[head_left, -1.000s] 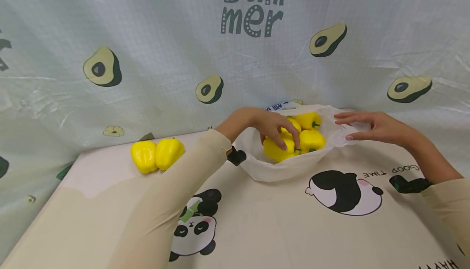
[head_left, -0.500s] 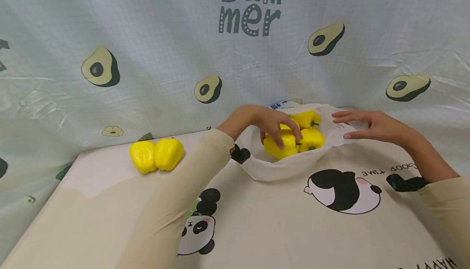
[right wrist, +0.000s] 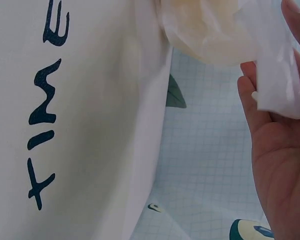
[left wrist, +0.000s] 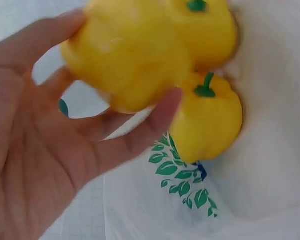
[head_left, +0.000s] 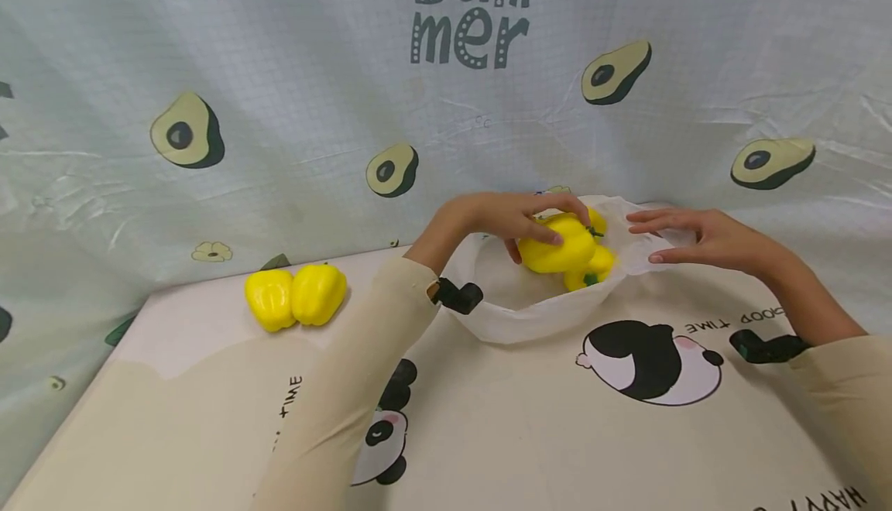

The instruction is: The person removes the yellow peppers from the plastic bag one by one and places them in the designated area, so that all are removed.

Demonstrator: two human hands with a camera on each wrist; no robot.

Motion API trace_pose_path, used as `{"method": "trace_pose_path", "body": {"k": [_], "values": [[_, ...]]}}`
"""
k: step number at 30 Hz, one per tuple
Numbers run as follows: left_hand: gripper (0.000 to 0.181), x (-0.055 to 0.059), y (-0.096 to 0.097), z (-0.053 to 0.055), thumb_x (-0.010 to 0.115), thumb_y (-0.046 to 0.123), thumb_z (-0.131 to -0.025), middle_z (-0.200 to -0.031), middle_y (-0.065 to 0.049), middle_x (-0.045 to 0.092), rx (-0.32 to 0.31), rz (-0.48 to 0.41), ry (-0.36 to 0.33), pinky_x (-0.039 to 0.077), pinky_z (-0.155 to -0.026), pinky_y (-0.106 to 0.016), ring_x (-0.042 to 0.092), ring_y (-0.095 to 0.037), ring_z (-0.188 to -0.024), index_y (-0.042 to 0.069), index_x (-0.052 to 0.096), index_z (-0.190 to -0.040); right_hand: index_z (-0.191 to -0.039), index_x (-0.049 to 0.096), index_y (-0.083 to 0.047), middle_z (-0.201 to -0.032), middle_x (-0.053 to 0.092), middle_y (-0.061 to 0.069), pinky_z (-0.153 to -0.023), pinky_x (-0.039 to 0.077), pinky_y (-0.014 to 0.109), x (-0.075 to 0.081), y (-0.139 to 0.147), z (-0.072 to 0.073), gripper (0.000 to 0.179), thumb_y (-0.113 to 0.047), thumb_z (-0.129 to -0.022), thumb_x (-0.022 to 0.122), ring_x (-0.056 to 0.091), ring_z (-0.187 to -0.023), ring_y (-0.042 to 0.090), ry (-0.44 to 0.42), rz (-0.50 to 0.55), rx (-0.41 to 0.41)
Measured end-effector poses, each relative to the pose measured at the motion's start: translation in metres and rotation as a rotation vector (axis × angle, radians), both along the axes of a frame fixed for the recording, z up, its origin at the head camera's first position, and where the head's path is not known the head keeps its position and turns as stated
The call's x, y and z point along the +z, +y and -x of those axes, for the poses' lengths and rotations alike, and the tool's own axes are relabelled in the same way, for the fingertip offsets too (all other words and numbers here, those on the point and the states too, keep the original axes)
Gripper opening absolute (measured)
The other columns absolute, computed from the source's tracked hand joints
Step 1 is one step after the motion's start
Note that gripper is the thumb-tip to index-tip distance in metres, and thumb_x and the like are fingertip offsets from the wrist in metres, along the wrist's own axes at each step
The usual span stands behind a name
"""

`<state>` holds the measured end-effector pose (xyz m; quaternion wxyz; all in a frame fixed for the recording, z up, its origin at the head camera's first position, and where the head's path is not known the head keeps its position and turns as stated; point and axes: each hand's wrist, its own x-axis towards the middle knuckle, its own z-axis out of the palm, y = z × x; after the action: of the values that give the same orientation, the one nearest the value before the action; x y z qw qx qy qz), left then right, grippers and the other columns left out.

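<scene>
My left hand (head_left: pixel 514 215) holds a yellow bell pepper (head_left: pixel 560 248) over the mouth of a white plastic bag (head_left: pixel 512 327). In the left wrist view, fingers and thumb spread around this pepper (left wrist: pixel 130 55). Behind it, two more yellow bell peppers show inside the bag, one with its green stem up (left wrist: pixel 212 120) and one above it (left wrist: pixel 215 35). My right hand (head_left: pixel 725 240) holds the bag's right edge. Seen from the right wrist, a strip of the plastic (right wrist: pixel 280 85) passes between that hand's thumb and fingers.
Two yellow bell peppers, a left one (head_left: pixel 269 300) and a right one (head_left: pixel 319 294), sit side by side on the panda-print tablecloth (head_left: pixel 502 433), left of the bag. A curtain with avocado prints (head_left: pixel 293 108) hangs right behind the table.
My left hand has raised the bell pepper from the front of the bag and shifted it back and slightly right, baring the bag's near left inside. The right hand stays at the bag's edge.
</scene>
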<state>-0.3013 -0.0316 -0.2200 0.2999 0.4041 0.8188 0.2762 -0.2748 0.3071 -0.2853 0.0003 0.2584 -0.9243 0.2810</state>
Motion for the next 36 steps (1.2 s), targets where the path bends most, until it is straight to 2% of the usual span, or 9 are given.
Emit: {"method": "trace_pose_path", "body": {"k": [7, 14, 22, 26, 27, 29, 31, 33, 36], "values": [[0.049, -0.003, -0.007, -0.014, 0.063, 0.022, -0.101, -0.155, 0.003, 0.036, 0.042, -0.204, 0.085, 0.061, -0.084, -0.035, 0.054, -0.026, -0.12, 0.026, 0.045, -0.146, -0.133, 0.068, -0.024, -0.151, 0.052, -0.001, -0.089, 0.032, 0.001, -0.002, 0.0, 0.001, 0.05, -0.029, -0.086, 0.083, 0.035, -0.124, -0.02, -0.012, 0.016, 0.013], [0.088, -0.009, -0.019, -0.027, 0.089, 0.01, -0.078, -0.156, 0.002, 0.04, 0.033, -0.306, 0.343, 0.044, -0.109, -0.031, 0.038, -0.011, -0.138, 0.016, 0.04, -0.151, -0.133, 0.069, -0.023, -0.151, 0.053, 0.001, -0.089, 0.032, 0.001, -0.005, 0.001, 0.001, 0.051, -0.028, -0.085, 0.084, 0.034, -0.123, -0.022, 0.011, 0.021, 0.025], [0.09, -0.016, -0.037, -0.046, 0.092, 0.013, -0.074, -0.154, 0.0, 0.041, 0.169, -0.379, 0.357, 0.054, -0.098, -0.031, 0.048, -0.023, -0.127, 0.016, 0.042, -0.149, -0.132, 0.07, -0.023, -0.149, 0.054, -0.002, -0.097, 0.039, 0.013, -0.008, 0.005, -0.001, 0.051, -0.027, -0.083, 0.085, 0.038, -0.128, -0.015, 0.04, -0.003, 0.023], [0.091, -0.019, -0.049, -0.055, 0.093, 0.011, -0.074, -0.153, -0.001, 0.041, 0.204, -0.417, 0.352, 0.055, -0.098, -0.034, 0.046, -0.026, -0.13, 0.015, 0.04, -0.148, -0.132, 0.07, -0.022, -0.15, 0.054, 0.0, -0.106, 0.045, 0.045, -0.01, 0.008, -0.001, 0.051, -0.025, -0.083, 0.086, 0.04, -0.132, -0.008, 0.038, -0.005, 0.029], [0.092, -0.02, -0.052, -0.057, 0.092, 0.01, -0.073, -0.153, -0.001, 0.041, 0.208, -0.428, 0.355, 0.056, -0.098, -0.035, 0.045, -0.026, -0.132, 0.015, 0.039, -0.149, -0.131, 0.07, -0.023, -0.149, 0.055, -0.001, -0.105, 0.045, 0.036, -0.01, 0.008, -0.001, 0.051, -0.025, -0.082, 0.086, 0.039, -0.129, -0.013, 0.043, -0.009, 0.024], [0.092, -0.022, -0.057, -0.06, 0.092, 0.01, -0.074, -0.152, -0.001, 0.041, 0.211, -0.442, 0.368, 0.057, -0.096, -0.034, 0.044, -0.025, -0.134, 0.014, 0.039, -0.148, -0.129, 0.071, -0.022, -0.148, 0.056, 0.0, -0.106, 0.045, 0.034, -0.011, 0.009, 0.0, 0.05, -0.024, -0.082, 0.086, 0.039, -0.129, -0.013, 0.048, -0.003, 0.034], [0.092, -0.024, -0.061, -0.062, 0.093, 0.011, -0.074, -0.151, -0.001, 0.043, 0.212, -0.448, 0.381, 0.057, -0.094, -0.034, 0.043, -0.022, -0.135, 0.014, 0.038, -0.148, -0.128, 0.072, -0.023, -0.146, 0.057, -0.003, -0.098, 0.042, 0.017, -0.012, 0.009, 0.0, 0.049, -0.024, -0.081, 0.087, 0.037, -0.124, -0.02, 0.064, -0.009, 0.037], [0.092, -0.026, -0.064, -0.065, 0.093, 0.011, -0.073, -0.151, -0.002, 0.044, 0.214, -0.45, 0.39, 0.058, -0.093, -0.033, 0.043, -0.021, -0.135, 0.013, 0.039, -0.148, -0.127, 0.072, -0.023, -0.145, 0.057, -0.005, -0.097, 0.041, 0.016, -0.012, 0.009, 0.001, 0.048, -0.024, -0.081, 0.087, 0.035, -0.123, -0.023, 0.067, -0.01, 0.042], [0.091, -0.029, -0.068, -0.068, 0.093, 0.011, -0.073, -0.15, -0.003, 0.044, 0.218, -0.451, 0.396, 0.058, -0.092, -0.032, 0.043, -0.021, -0.135, 0.012, 0.039, -0.147, -0.128, 0.072, -0.024, -0.146, 0.056, -0.006, -0.101, 0.046, 0.035, -0.013, 0.009, 0.001, 0.048, -0.026, -0.082, 0.086, 0.032, -0.122, -0.025, 0.062, -0.02, 0.039]]}}
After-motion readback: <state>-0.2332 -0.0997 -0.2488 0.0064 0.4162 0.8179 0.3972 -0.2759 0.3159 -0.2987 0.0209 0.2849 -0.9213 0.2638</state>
